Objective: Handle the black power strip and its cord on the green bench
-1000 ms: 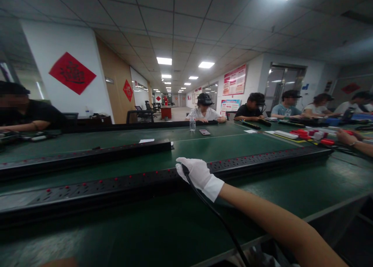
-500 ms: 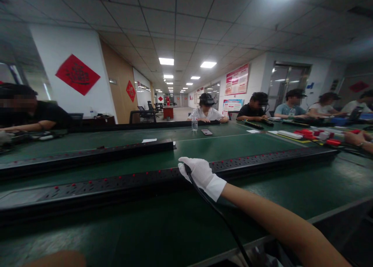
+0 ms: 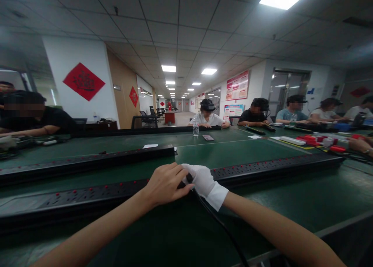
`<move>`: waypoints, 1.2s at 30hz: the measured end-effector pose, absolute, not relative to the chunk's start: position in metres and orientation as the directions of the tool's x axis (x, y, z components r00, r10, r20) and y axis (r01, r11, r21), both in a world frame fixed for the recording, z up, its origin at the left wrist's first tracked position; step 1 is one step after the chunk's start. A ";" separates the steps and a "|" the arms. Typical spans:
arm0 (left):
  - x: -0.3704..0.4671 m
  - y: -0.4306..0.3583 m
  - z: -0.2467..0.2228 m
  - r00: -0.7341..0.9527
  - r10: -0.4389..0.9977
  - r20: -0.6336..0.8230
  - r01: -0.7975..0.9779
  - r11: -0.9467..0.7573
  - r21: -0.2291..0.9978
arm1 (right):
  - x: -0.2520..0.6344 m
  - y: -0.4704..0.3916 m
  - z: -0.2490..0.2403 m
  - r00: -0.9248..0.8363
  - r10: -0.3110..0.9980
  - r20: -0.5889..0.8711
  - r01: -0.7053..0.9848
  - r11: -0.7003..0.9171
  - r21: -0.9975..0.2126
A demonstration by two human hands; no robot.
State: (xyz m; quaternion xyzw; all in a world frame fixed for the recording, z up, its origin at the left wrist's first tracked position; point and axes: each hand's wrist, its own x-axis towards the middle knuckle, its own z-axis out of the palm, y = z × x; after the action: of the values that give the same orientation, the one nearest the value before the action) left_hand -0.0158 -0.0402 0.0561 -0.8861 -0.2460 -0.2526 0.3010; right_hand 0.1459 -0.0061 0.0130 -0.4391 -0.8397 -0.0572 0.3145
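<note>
A long black power strip (image 3: 262, 167) with red switches lies across the green table. Over its middle, my right hand (image 3: 202, 180), in a white glove, is closed around the dark plug end of a black cable (image 3: 223, 224). The cable runs down to the table's near edge. My bare left hand (image 3: 166, 183) is beside it, touching the same plug with bent fingers and thumb. The plug is mostly hidden between the two hands, so its contact with the strip cannot be made out.
Behind lies a second black strip (image 3: 116, 158). Farther back are a water bottle (image 3: 195, 128) and a phone (image 3: 208, 137). Red and white parts (image 3: 320, 140) lie at the right. People sit along the table's far side, left and right.
My left hand has come in from the lower left to the plug beside my right hand. My right hand stays closed on the cable's plug. The view has tilted up slightly.
</note>
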 end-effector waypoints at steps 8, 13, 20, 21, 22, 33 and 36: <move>-0.038 -0.018 -0.004 0.648 0.571 0.504 0.751 -0.589 -0.297 | 0.142 -0.009 0.014 -0.412 0.690 0.596 0.818 0.567 -0.091; -0.035 -0.016 -0.004 0.613 0.650 0.449 0.784 -0.572 -0.242 | 0.141 -0.010 0.017 -0.396 0.716 0.575 0.845 0.530 -0.078; -0.035 -0.010 -0.002 0.632 0.667 0.395 0.774 -0.577 -0.262 | 0.140 -0.006 0.015 -0.441 0.696 0.568 0.843 0.538 -0.006; -0.035 -0.008 -0.003 0.639 0.664 0.388 0.767 -0.581 -0.271 | 0.140 -0.006 0.015 -0.449 0.689 0.569 0.835 0.550 -0.008; -0.035 -0.006 -0.004 0.643 0.662 0.385 0.765 -0.581 -0.278 | 0.141 -0.006 0.016 -0.458 0.685 0.567 0.827 0.562 -0.011; -0.003 -0.008 -0.005 0.629 0.657 0.415 0.773 -0.585 -0.246 | 0.173 -0.016 0.027 -0.463 0.690 0.557 0.766 0.627 -0.141; 0.012 -0.008 -0.005 0.620 0.662 0.421 0.779 -0.585 -0.227 | 0.186 -0.016 0.026 -0.443 0.698 0.562 0.767 0.619 -0.165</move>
State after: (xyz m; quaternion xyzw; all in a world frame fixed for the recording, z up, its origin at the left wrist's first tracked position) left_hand 0.0116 -0.0084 -0.0052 -0.8779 -0.4102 -0.1474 0.1982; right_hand 0.1856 -0.0164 0.0260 -0.4324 -0.8474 -0.0570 0.3028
